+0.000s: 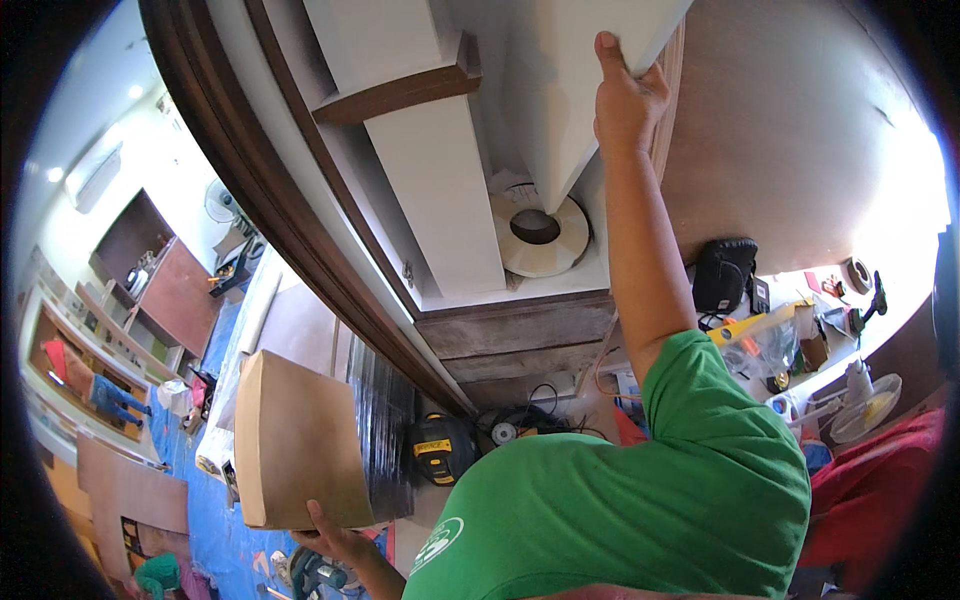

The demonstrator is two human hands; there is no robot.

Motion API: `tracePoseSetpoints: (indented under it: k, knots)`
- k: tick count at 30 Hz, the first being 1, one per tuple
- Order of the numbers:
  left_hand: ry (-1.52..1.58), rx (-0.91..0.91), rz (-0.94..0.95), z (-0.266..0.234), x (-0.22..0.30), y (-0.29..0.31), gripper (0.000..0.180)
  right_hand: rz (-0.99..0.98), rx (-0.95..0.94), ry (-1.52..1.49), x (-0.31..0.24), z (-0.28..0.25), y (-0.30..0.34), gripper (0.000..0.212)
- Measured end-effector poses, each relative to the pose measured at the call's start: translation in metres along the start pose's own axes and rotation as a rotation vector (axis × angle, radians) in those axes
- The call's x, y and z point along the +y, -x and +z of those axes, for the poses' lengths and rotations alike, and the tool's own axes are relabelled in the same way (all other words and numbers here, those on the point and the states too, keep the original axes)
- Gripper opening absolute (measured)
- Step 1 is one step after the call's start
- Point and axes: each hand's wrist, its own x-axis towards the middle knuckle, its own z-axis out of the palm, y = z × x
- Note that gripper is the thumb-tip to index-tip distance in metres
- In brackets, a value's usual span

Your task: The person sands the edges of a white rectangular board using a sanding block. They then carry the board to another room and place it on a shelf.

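While our left hand [335, 540] clasps the box [305, 440] rising above it, thumb against the side, our right hand [630, 105] is clamped on the panel's [560, 90] edge; below that right grip, leftward, we see a roll [565, 252].

Dark lettering [433, 447] on black-and-yellow item [446, 462], illegible white emblem [440, 541] on green shirt [620, 505]
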Motion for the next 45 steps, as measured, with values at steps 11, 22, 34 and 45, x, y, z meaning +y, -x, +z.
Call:
tracePoseSetpoints:
  k: [11, 22, 34, 45]
  knots:
    - [-0.679, -0.085, 0.370, -0.050, -0.004, 0.030, 0.102, 0.127, 0.029, 0.355, 0.105, 0.034, -0.036, 0.051]
    - [-0.042, 0.183, 0.080, -0.004, 0.006, 0.047, 0.070, -0.076, 0.008, 0.785, 0.199, 0.054, -0.067, 0.063]
    - [-0.108, 0.240, 0.127, -0.012, 0.000, 0.054, 0.061, 0.137, -0.247, 0.984, 0.310, 0.055, -0.165, 0.091]
    - [-0.077, 0.222, 0.091, -0.015, -0.013, 0.059, 0.063, 0.044, -0.171, 0.962, 0.295, 0.040, -0.160, 0.095]
